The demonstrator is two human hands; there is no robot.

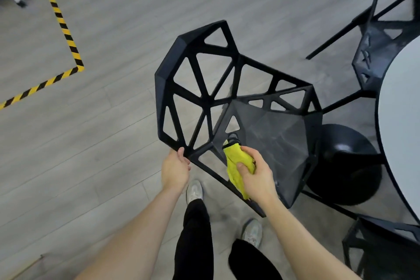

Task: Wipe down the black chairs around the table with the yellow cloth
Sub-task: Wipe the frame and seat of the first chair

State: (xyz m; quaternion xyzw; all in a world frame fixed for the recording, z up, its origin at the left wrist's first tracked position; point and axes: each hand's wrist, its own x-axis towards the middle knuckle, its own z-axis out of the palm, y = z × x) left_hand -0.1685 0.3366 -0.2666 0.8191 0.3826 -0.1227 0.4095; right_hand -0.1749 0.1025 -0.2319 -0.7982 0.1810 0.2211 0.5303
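Both my arms reach forward. My left hand (176, 169) grips the chair (205, 98) backrest's near corner, fingers curled round its edge. My right hand (255, 174) has fingers clamped on the bunched cloth (236, 161), pressing it against the seat's near edge. Beyond right, the table (402, 107).
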